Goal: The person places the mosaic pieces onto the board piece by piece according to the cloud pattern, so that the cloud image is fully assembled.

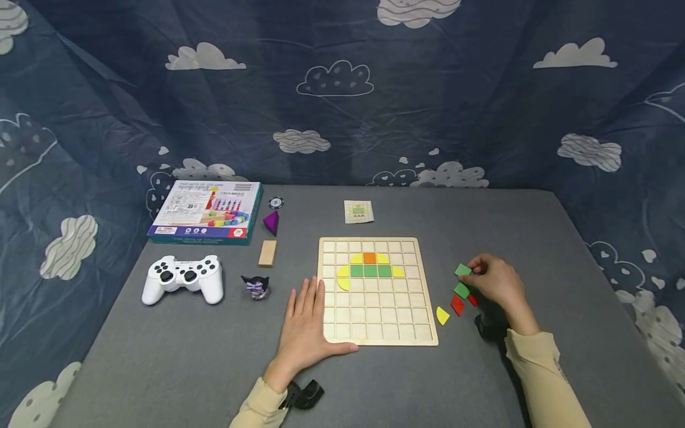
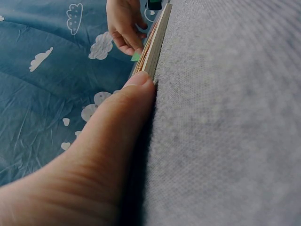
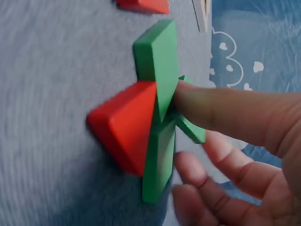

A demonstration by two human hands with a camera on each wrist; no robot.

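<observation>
A square wooden grid board [image 1: 380, 326] lies on the table, holding green, yellow and orange tiles in its upper half. Flat along its lower left corner rests my left hand [image 1: 306, 330], fingers spread, with the thumb against the near edge, as the left wrist view shows too. To the right of the board, my right hand [image 1: 495, 284] pinches a green square tile [image 3: 192, 131] between thumb and fingers. Under and beside it are more green tiles [image 3: 164, 61], a red tile [image 3: 124, 125] and a second red one [image 1: 457, 305]. A yellow quarter-round tile [image 1: 442, 315] lies by the board's right edge.
Behind the board lies a small pattern card [image 1: 358, 211]. On the left are a boxed set [image 1: 206, 209], a white game controller [image 1: 184, 278], a small figurine [image 1: 256, 288], a wooden block [image 1: 267, 254], a purple pyramid [image 1: 271, 223] and a round chip [image 1: 276, 203].
</observation>
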